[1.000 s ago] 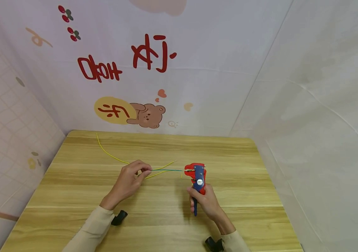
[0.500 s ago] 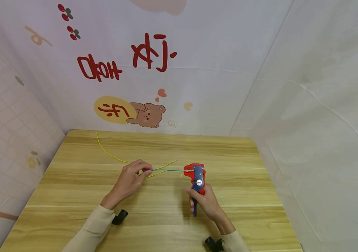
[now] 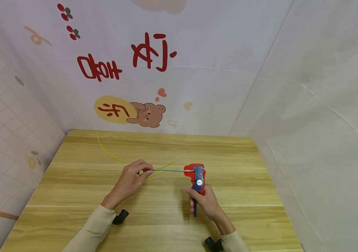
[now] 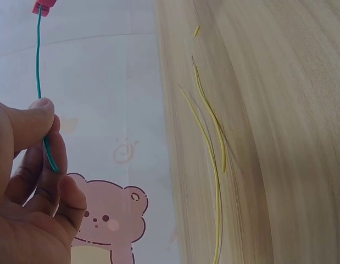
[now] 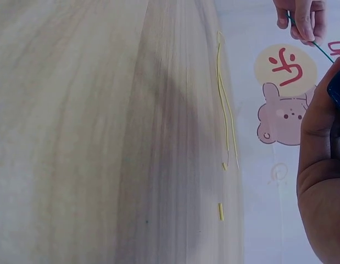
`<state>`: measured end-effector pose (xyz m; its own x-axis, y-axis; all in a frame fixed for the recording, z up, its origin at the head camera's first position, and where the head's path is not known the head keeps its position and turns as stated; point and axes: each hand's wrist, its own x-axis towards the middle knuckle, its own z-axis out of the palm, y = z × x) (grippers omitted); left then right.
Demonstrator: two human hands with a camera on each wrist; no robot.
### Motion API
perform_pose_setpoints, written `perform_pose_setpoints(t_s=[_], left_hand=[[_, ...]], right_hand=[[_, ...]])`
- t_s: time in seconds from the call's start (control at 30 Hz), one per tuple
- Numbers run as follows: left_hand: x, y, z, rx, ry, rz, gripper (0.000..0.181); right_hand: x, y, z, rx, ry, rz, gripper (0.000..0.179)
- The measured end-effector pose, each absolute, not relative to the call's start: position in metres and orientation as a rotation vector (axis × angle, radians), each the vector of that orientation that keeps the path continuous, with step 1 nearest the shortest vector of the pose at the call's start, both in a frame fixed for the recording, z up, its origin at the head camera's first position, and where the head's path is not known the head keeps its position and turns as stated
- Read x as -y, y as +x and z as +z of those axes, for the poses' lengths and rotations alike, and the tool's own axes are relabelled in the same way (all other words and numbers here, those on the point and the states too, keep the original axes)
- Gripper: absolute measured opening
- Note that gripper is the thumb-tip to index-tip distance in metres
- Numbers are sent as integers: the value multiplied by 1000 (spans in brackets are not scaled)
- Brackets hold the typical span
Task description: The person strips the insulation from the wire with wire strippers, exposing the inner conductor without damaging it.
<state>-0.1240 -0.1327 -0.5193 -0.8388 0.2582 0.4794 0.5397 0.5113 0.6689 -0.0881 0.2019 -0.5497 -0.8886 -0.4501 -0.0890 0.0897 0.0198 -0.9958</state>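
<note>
My left hand (image 3: 133, 180) pinches a thin green wire (image 3: 169, 170) between thumb and fingertips. In the left wrist view, a short tail of that green wire (image 4: 38, 60) sticks out below the thumb. Held upright in my right hand (image 3: 206, 202) is a red and blue wire stripper (image 3: 199, 176), its handles in the palm. The far end of the wire runs into the red jaws from the left; its tip is hidden there. Only the dark blue handle (image 5: 338, 91) of the stripper shows in the right wrist view. The wire is stretched nearly straight between both hands, above the table.
Yellow wires (image 3: 111, 154) lie on the wooden table (image 3: 235, 196), partly behind my left hand. Short yellow offcuts (image 5: 220, 212) lie near them. Black curved pieces (image 3: 120, 217) sit by both wrists. A printed cloth wall (image 3: 213, 87) rises behind the table.
The wire stripper has shifted very slightly left toward my left hand, with the green wire still in its jaws. Both hands otherwise stay almost still.
</note>
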Motion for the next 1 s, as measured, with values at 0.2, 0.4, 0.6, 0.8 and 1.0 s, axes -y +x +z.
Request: perform_pose_setpoints(t_s=[0.2, 0.4, 0.6, 0.8, 1.0], left_hand=[[135, -124, -519, 2454, -659, -1247, 16], [137, -123, -520, 2421, -664, -1240, 17], [138, -123, -521, 2431, -639, -1237, 18], [144, -121, -527, 2463, -593, -1209, 15], [152, -119, -543, 2535, -564, -1193, 14]], right_hand=[[-204, -90, -549, -1916, -359, -1940, 42], [-206, -90, -548, -1923, -326, -1948, 24], [-206, -90, -548, -1930, -325, -1946, 30], [-209, -90, -548, -1944, -302, -1972, 35], [-212, -92, -549, -1923, -322, -2002, 29]])
